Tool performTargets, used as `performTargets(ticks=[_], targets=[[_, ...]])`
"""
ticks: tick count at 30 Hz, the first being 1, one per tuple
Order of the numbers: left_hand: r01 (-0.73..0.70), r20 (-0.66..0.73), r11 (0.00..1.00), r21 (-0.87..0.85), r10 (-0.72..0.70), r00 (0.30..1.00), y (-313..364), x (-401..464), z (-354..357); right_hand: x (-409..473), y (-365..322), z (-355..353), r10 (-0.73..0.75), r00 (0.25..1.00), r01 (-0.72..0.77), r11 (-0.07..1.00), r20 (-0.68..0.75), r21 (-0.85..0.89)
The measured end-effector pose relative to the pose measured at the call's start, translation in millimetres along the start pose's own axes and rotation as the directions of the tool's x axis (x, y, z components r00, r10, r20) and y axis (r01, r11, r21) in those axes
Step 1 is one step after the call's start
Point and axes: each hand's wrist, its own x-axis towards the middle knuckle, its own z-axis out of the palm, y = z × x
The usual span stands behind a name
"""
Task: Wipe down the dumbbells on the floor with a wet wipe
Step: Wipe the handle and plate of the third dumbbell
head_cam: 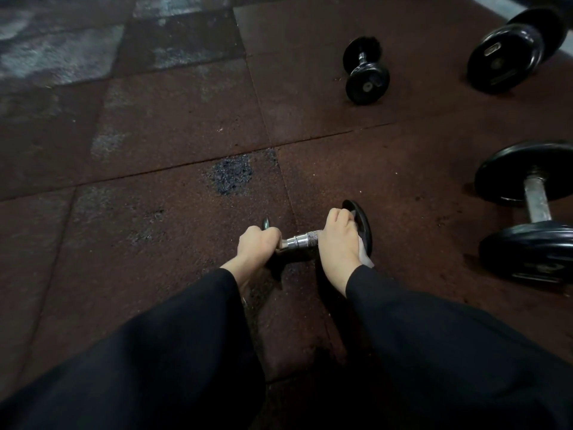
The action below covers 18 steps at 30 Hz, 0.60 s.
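Hands: left (257, 245) grips dumbbell (302, 240); right (339, 240) presses wipe (366, 254).

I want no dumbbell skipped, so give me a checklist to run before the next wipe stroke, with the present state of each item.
1. Small dumbbell steadied: ok, left hand grips its left end.
2. Wet wipe in hand: ok, right hand presses it against the right plate.
3. Chrome handle free to wipe: ok, bare between the hands.
4. Left plate wiped: cannot tell, mostly hidden by the hand.
5. Wipe still damp: cannot tell.
6. Other dumbbells in sight: ok, three lie on the floor to the right, the closest beside the right sleeve.
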Motion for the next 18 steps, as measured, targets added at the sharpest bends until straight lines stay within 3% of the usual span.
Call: performTargets(ticks=[6,12,15,18], targets=[[-0.048,-0.108,0.995,-0.091,0.038,0.993,-6.7,3.1,1.7,2.0,-3.1,3.1,-0.009,0.999,0.013,0.995,-0.044,0.095],[-0.18,-0.371,0.946,-0.271,0.07,0.926,-8.5,-5.4,8.4,8.2,-1.1,4.5,0.018,0.991,-0.003,0.993,-0.131,0.12],[-0.234,-0.375,0.929,-0.285,0.116,0.92,-7.3,-10.8,16.3,7.6,-0.8,3.3,-0.006,0.997,0.018,0.988,-0.08,0.154],[-0.257,-0.292,0.91,-0.325,0.162,0.943,-8.3,-13.2,25.8,12.5,1.2,0.2,-0.012,0.995,0.022,0.993,-0.094,0.114]])
